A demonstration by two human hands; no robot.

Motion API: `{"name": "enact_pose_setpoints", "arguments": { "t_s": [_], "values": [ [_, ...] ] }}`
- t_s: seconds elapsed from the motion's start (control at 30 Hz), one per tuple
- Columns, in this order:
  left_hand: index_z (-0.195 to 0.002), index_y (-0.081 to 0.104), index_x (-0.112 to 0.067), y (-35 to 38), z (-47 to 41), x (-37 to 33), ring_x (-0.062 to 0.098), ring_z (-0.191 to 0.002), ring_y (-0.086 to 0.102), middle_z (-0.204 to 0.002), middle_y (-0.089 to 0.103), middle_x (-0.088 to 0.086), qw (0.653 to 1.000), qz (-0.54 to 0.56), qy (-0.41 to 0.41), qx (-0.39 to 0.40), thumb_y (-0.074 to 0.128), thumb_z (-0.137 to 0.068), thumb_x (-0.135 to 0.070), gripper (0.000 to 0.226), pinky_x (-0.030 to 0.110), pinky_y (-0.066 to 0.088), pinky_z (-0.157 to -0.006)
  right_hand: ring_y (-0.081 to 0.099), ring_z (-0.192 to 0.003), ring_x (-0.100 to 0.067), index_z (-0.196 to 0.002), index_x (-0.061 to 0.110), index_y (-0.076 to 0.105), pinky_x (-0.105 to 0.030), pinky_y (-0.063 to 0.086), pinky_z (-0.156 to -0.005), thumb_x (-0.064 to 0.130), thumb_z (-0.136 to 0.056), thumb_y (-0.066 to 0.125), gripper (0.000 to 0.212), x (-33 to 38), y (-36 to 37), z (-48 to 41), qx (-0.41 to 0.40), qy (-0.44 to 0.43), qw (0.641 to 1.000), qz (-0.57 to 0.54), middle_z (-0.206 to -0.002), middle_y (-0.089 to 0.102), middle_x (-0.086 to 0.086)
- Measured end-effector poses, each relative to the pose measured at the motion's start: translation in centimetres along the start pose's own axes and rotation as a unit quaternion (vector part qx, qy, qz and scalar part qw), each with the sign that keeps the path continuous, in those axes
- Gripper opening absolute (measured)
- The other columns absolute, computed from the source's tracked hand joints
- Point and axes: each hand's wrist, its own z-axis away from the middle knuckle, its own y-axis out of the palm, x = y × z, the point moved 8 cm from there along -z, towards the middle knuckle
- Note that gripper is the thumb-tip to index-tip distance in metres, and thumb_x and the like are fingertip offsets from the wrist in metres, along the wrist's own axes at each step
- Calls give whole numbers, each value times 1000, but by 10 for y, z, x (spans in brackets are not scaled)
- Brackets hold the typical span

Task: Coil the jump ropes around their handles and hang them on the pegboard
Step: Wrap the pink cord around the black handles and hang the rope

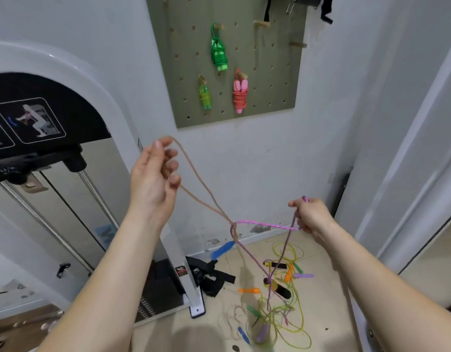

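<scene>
My left hand (154, 177) is raised and pinches a loop of tan rope (199, 179). My right hand (312, 215) grips a pink-purple rope (265, 224) lower and to the right. The two ropes cross and tangle between my hands, then drop to a heap of jump ropes (277, 298) on the floor, with yellow cord and orange, green, purple, blue and black handles. On the wall hangs an olive pegboard (270, 72). Three coiled ropes hang on its pegs: a green one (219, 50), a yellow-green one (204, 94) and a pink one (241, 94).
A white exercise machine (74, 158) with a weight stack stands at the left. Black straps (211, 274) lie by its foot. Several wooden pegs (261, 24) on the board carry nothing. A white door frame (410, 174) runs along the right.
</scene>
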Motion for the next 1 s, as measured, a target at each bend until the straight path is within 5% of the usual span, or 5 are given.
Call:
{"name": "enact_pose_setpoints", "arguments": {
  "t_s": [0.13, 0.43, 0.63, 0.83, 1.0],
  "values": [
    [-96, 61, -26, 5, -9, -10, 9, -77, 61, -104, 67, -1, 993, 114, -17, 17, 46, -98, -36, 18, 15, 39, -55, 38, -47, -18, -82, 14, 56, -26, 29, -48, 10, -92, 49, 12, -36, 1, -12, 3, -14, 975, 222, -63, 50, -10],
    [-113, 64, -30, 65, 9, 20, 0, -41, 34, -118, 67, -2, 976, -4, -107, 191, 45, -98, -32, 24, 9, 20, -35, 29, -47, -11, -143, 60, 9, -22, 27, -44, 22, -87, 71, 92, -1, 105, 44, 329, -65, 941, 35, -105, 68, 1],
    [-127, 55, -32, 78, 13, 9, 5, -37, 25, -106, 71, 6, 948, -126, -73, 282, 41, -100, -22, 33, 14, 18, -38, 47, -48, -8, -130, 37, 54, -14, 39, -53, 22, -90, 67, 45, 28, 144, 57, 313, -159, 936, 0, -87, 69, -5],
    [-107, 69, -17, 33, -22, -36, 10, -39, 24, -60, 57, 2, 944, -285, 53, 160, 46, -99, -13, 25, 19, 16, -40, 58, -63, -10, -139, 22, 49, -25, 46, -71, 13, -84, 72, 61, 4, 108, 24, 196, -112, 969, 99, -64, 56, 6],
    [-94, 58, -19, -8, -32, -40, 9, -42, 37, -71, 64, 0, 993, -113, 28, 22, 34, -103, -17, 26, 20, 17, -40, 62, -63, -5, -150, 23, 29, -16, 47, -68, 0, -77, 74, 88, -5, 85, 12, 231, -94, 955, 158, -79, 69, -8]
  ]
}}
